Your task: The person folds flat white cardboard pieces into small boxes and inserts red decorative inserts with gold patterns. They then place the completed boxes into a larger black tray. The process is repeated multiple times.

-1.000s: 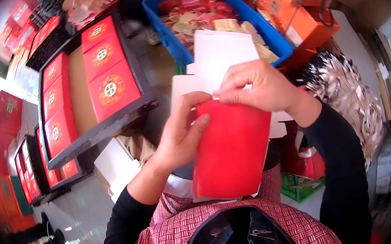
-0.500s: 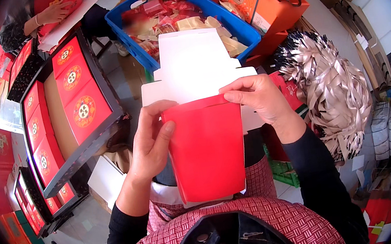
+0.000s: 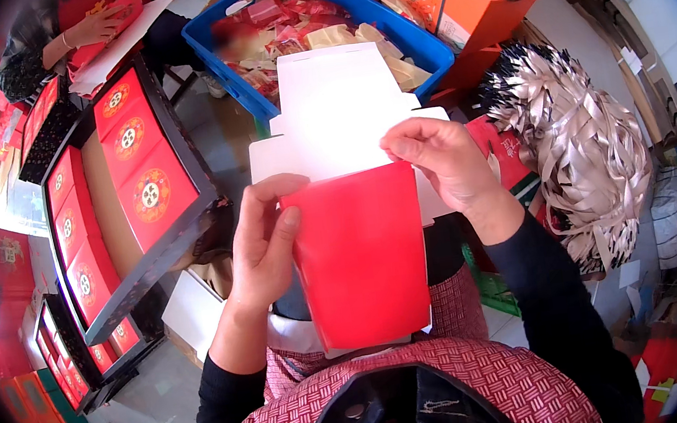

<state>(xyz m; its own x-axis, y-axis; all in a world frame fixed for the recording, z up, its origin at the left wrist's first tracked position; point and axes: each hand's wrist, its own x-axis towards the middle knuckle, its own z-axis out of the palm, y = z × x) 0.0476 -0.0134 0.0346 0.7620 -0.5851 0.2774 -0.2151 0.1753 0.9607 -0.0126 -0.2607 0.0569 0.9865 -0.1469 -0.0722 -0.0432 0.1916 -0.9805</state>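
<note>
A red panel (image 3: 363,263) lies over my lap, on a white die-cut card blank (image 3: 341,97) that reaches out beyond it with side flaps. My left hand (image 3: 261,238) grips the panel's upper left corner, the thumb on the red face and the forefinger along the top edge. Just above the upper right corner, my right hand (image 3: 446,160) is closed in a pinch over the white card. What sits between its fingertips, if anything, is too small to make out.
Left, a black-edged tray (image 3: 201,156) holds several red boxes. A blue crate (image 3: 234,85) of small packets stands ahead. Orange gift boxes (image 3: 491,11) and a heap of pale ribbons (image 3: 585,152) are right. A co-worker's hand (image 3: 92,30) handles something red at upper left.
My right hand has moved slightly up, off the red panel's top edge. The folded-looking band along that edge no longer shows. My left hand keeps its hold.
</note>
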